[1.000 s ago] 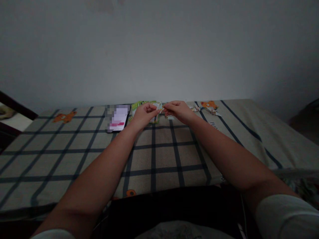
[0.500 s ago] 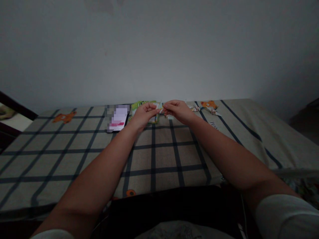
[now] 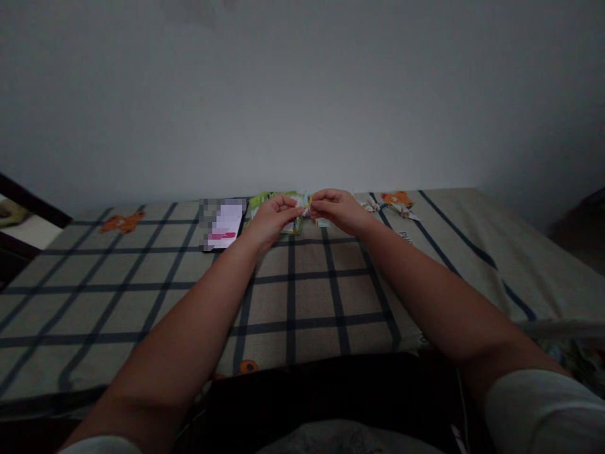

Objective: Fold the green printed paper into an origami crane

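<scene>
My left hand [image 3: 273,219] and my right hand [image 3: 339,210] meet over the far part of the table. Between their fingertips is a small white and yellow piece [image 3: 306,204] that looks like a folded wrapper or paper strip. Both hands pinch it, the left at its left end and the right at its right end. Under and behind my left hand lies a green packet [image 3: 259,200], partly covered. Just below the right fingers a small pale scrap [image 3: 322,222] rests on the cloth.
Left of the hands lies a phone [image 3: 225,224] with a lit screen. Several crumpled or twisted printed pieces [image 3: 403,211] are right of my right hand. A checked tablecloth [image 3: 312,296] covers the table, which stands against a grey wall [image 3: 302,94].
My right fingers have shifted slightly on the small piece, and more of its yellow part shows. The left hand has hardly moved.
</scene>
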Motion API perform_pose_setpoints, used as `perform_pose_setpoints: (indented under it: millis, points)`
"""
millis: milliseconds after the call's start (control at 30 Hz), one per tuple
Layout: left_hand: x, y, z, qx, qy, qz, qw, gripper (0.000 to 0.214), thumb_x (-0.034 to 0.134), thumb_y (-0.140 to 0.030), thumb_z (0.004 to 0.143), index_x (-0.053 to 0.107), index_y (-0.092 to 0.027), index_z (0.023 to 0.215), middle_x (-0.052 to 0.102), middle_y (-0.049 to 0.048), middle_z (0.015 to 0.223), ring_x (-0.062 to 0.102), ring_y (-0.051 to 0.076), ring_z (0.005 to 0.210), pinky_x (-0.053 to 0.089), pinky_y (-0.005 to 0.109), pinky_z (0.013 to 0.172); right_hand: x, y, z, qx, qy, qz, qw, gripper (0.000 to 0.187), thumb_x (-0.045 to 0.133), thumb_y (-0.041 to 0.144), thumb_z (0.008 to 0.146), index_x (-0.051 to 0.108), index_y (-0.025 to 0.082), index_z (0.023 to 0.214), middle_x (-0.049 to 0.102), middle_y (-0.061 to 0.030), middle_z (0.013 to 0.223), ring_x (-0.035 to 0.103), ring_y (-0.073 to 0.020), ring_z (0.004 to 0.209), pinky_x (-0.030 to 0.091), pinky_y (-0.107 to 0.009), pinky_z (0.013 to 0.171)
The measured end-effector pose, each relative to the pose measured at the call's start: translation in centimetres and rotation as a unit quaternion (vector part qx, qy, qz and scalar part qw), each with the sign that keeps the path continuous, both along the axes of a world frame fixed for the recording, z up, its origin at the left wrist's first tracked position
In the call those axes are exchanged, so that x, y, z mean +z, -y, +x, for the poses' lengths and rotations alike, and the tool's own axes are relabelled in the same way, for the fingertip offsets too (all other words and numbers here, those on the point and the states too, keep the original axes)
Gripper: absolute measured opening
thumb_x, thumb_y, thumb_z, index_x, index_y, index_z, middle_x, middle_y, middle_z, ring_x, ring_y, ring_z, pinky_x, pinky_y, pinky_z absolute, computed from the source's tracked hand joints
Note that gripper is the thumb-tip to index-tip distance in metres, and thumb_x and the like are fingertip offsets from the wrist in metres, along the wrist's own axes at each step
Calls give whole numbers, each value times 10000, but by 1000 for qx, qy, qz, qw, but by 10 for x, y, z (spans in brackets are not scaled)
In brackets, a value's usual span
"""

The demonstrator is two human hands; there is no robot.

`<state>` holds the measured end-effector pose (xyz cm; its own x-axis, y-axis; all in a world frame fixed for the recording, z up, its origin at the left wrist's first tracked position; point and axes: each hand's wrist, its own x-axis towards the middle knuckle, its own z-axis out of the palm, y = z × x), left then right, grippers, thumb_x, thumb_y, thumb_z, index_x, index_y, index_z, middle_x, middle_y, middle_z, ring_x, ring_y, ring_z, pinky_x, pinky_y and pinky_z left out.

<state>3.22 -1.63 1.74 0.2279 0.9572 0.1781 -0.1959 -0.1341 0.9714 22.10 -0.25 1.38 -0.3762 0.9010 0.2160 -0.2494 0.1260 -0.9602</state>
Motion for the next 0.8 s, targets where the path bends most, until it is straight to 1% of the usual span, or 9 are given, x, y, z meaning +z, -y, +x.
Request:
perform_pose_setpoints:
  millis: [133,233,300,400,467,567,633,733,800]
  points:
    - [3,4,0,-19,-2,-5,1000,338,871,-288,556,608,-160,725,658,-6,725,593,101,641,439,238,624,-2,-1,1,4,20,19,1000,261,797,328,664,647,170,809,669,8,717,616,-99,645,498,-248,667]
    - [3,5,1,-22,-16,-10,1000,337,880,-286,538,616,-166,708,642,-14,695,575,101,614,423,237,589,-2,-1,0,-8,50,44,998,220,754,310,682,619,176,793,644,18,693,610,-106,652,495,-255,669]
    - [2,4,0,-23,-22,-12,999,334,882,-283,533,616,-170,700,625,-20,675,558,97,594,407,235,569,-1,1,-1,-28,78,82,993,198,734,289,683,600,184,785,617,31,682,594,-107,650,486,-255,661]
    - [0,2,-1,-20,-19,-15,1000,317,871,-278,544,613,-172,695,613,-21,669,544,91,582,395,233,562,1,2,0,-63,111,162,979,200,725,287,686,591,197,804,597,32,714,553,-104,642,460,-253,637]
    - [-2,0,-2,-12,-21,-16,1000,306,864,-276,553,615,-173,698,612,-19,672,542,92,583,396,236,563,3,3,3,-87,148,219,961,185,711,303,712,612,201,831,604,17,746,544,-114,654,453,-264,642]
    - [-4,-2,-2,-1,-31,-9,999,309,865,-298,562,621,-178,708,617,-16,683,549,101,597,410,243,576,6,4,8,-121,228,303,918,110,677,299,764,643,205,813,618,-14,776,559,-144,705,463,-292,691]
    - [-6,-3,-2,3,-30,5,1000,322,868,-320,567,621,-179,718,625,-15,696,555,104,612,422,246,594,6,5,9,-146,260,349,888,73,648,283,792,642,211,785,621,-28,784,562,-159,734,463,-306,717]
    - [-7,-2,0,11,-41,41,998,331,859,-344,594,606,-181,732,636,-12,726,565,107,642,431,246,625,4,7,6,-191,287,395,851,53,629,253,801,628,215,764,620,-36,777,549,-168,736,452,-320,735]
    - [-7,-1,1,18,-62,78,995,324,845,-352,623,589,-186,732,639,-12,746,574,112,671,434,245,646,2,8,4,-216,290,409,838,75,631,251,800,614,218,734,618,-39,755,544,-175,731,447,-333,744]
